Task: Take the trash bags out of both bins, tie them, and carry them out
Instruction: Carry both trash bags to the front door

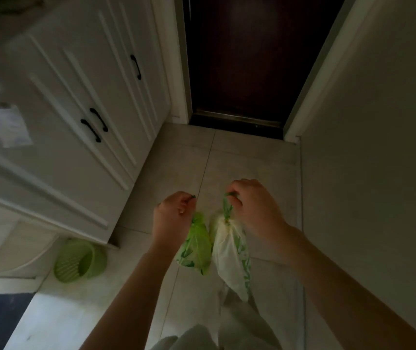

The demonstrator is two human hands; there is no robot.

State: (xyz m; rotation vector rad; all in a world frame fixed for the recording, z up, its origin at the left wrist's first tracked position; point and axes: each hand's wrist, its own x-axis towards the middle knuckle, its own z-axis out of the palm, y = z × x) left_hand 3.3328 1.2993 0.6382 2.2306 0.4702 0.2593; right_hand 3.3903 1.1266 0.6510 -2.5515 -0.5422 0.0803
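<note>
While knotted — two green bags (197, 245)

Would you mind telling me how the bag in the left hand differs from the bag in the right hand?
The left hand's bag is solid bright green; the right hand's bag is pale, whitish and translucent with green print. The left hand's bag looks shorter and rounder, while the right hand's bag hangs longer and lower. The left hand grips right at its bag's gathered top; the right hand pinches a green tie above its bag's neck. Both hang closed, side by side above the tiled floor.
</note>
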